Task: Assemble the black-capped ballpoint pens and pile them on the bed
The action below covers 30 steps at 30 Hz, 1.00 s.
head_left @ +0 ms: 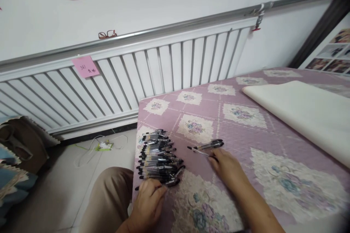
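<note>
Many clear-barrelled pens with black caps lie in a rough column, the pen pile, along the left edge of the cloth-covered table. At the pile's near end is my left hand, its fingers curled over a pen whose dark ends stick out on both sides. My right hand pinches one pen by its right end, with the tip pointing left. Just beyond that hand lies a small bunch of pens, apart from the pile. My right fingertips are partly hidden.
A folded cream sheet lies on the table's right side. Behind the table runs a white radiator with a pink note and glasses on its pipe. My knee is beside the left edge. A power strip sits on the floor.
</note>
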{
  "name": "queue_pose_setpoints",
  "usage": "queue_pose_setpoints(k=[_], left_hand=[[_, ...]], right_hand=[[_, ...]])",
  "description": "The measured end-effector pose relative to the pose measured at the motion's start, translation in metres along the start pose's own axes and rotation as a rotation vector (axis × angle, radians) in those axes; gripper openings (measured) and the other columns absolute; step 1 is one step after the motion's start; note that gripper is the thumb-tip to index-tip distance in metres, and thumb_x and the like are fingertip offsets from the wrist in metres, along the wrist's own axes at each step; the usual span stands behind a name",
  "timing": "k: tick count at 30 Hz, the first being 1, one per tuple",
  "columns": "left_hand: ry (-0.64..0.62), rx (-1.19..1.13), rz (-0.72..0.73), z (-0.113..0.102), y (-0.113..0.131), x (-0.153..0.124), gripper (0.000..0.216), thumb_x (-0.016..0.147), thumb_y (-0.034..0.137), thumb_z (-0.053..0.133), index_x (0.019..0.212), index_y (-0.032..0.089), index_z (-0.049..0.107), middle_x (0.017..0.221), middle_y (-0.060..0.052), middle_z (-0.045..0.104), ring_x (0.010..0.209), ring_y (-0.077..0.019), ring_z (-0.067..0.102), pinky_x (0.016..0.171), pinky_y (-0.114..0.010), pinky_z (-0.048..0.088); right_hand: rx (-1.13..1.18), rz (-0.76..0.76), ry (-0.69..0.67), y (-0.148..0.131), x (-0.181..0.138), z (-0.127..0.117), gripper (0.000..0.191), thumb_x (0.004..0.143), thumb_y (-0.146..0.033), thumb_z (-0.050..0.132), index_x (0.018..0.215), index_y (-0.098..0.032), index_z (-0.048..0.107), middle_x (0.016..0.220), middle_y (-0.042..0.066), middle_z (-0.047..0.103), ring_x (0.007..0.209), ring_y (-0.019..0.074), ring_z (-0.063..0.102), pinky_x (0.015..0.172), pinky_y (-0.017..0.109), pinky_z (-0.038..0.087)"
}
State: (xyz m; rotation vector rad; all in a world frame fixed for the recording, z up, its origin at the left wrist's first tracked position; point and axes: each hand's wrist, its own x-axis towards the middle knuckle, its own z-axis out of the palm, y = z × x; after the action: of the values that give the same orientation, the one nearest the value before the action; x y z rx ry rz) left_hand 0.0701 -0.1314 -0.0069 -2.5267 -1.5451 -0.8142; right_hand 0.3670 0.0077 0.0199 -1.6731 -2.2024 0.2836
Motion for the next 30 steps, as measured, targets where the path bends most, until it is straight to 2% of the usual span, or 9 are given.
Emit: queue_pose_setpoints(k=[3, 6, 10, 13, 16, 19, 23, 26, 30], left_hand=[[0.101, 0.073, 0.070, 0.000, 0.001, -0.004, 0.035, 0.083, 0.009, 0.044, 0.114, 0.021, 0.057, 0.111, -0.010, 0.058, 0.105, -0.0237, 0.053, 0.088, -0.042, 0.047], [0.166, 0.127, 0.115, 0.001, 0.003, -0.008, 0.042, 0.081, 0.007, 0.047, 0.118, 0.023, 0.055, 0.122, -0.011, 0.055, 0.117, -0.0259, 0.047, 0.095, -0.046, 0.042], [0.146, 0.151, 0.102, 0.000, 0.004, -0.009, 0.041, 0.082, 0.009, 0.049, 0.121, 0.021, 0.054, 0.124, -0.012, 0.055, 0.122, -0.0285, 0.045, 0.097, -0.049, 0.039], [0.037, 0.133, 0.081, -0.001, 0.003, -0.005, 0.037, 0.086, 0.013, 0.048, 0.122, 0.020, 0.052, 0.115, -0.011, 0.061, 0.113, -0.0263, 0.052, 0.095, -0.048, 0.041], [-0.065, 0.072, 0.045, 0.001, 0.002, -0.001, 0.028, 0.090, 0.017, 0.045, 0.116, 0.021, 0.055, 0.100, -0.007, 0.066, 0.093, -0.0207, 0.061, 0.086, -0.041, 0.047], [-0.064, 0.055, 0.018, 0.005, 0.001, -0.001, 0.023, 0.093, 0.019, 0.040, 0.107, 0.020, 0.059, 0.091, -0.006, 0.066, 0.080, -0.0188, 0.061, 0.075, -0.035, 0.051], [-0.058, 0.060, -0.011, 0.008, 0.001, -0.003, 0.024, 0.094, 0.020, 0.038, 0.105, 0.020, 0.059, 0.091, -0.007, 0.065, 0.079, -0.0194, 0.061, 0.072, -0.033, 0.051], [-0.073, 0.080, -0.018, 0.007, 0.001, -0.004, 0.022, 0.093, 0.022, 0.040, 0.105, 0.020, 0.059, 0.091, -0.007, 0.065, 0.079, -0.0203, 0.061, 0.072, -0.033, 0.051], [-0.119, 0.107, -0.007, 0.006, 0.001, -0.002, 0.020, 0.092, 0.024, 0.044, 0.103, 0.022, 0.059, 0.089, -0.006, 0.065, 0.077, -0.0203, 0.061, 0.069, -0.032, 0.050]], right_hand=[[0.277, -0.077, -0.006, -0.019, -0.006, 0.003, 0.020, 0.088, -0.031, 0.044, 0.100, -0.024, 0.059, 0.097, 0.006, 0.067, 0.088, 0.0218, 0.062, 0.076, 0.032, 0.046], [0.386, -0.158, -0.139, -0.051, -0.018, 0.009, 0.015, 0.087, -0.031, 0.048, 0.086, -0.023, 0.060, 0.083, 0.003, 0.068, 0.078, 0.0200, 0.061, 0.071, 0.030, 0.045], [0.450, -0.296, -0.358, -0.095, -0.036, 0.023, 0.008, 0.077, -0.018, 0.059, 0.084, -0.021, 0.061, 0.085, 0.001, 0.068, 0.079, 0.0174, 0.061, 0.070, 0.026, 0.043], [0.442, -0.317, -0.421, -0.115, -0.046, 0.032, 0.012, 0.074, -0.014, 0.061, 0.084, -0.020, 0.061, 0.088, 0.002, 0.069, 0.082, 0.0176, 0.061, 0.073, 0.025, 0.042], [0.451, -0.286, -0.433, -0.120, -0.048, 0.035, 0.013, 0.074, -0.015, 0.062, 0.085, -0.020, 0.060, 0.089, 0.002, 0.068, 0.083, 0.0174, 0.060, 0.073, 0.025, 0.041], [0.468, -0.269, -0.452, -0.115, -0.047, 0.029, 0.018, 0.074, -0.019, 0.066, 0.091, -0.021, 0.060, 0.092, 0.002, 0.069, 0.084, 0.0176, 0.061, 0.072, 0.024, 0.041], [0.405, -0.320, -0.431, -0.108, -0.045, 0.023, 0.019, 0.081, -0.027, 0.062, 0.099, -0.022, 0.062, 0.099, 0.003, 0.069, 0.091, 0.0195, 0.061, 0.076, 0.026, 0.042], [0.269, -0.387, -0.459, -0.109, -0.045, 0.024, 0.015, 0.088, -0.029, 0.055, 0.093, -0.020, 0.066, 0.097, 0.005, 0.070, 0.091, 0.0217, 0.062, 0.076, 0.028, 0.042], [0.150, -0.433, -0.475, -0.110, -0.046, 0.032, 0.018, 0.089, -0.032, 0.054, 0.089, -0.020, 0.067, 0.092, 0.005, 0.071, 0.084, 0.0224, 0.064, 0.071, 0.028, 0.042]])
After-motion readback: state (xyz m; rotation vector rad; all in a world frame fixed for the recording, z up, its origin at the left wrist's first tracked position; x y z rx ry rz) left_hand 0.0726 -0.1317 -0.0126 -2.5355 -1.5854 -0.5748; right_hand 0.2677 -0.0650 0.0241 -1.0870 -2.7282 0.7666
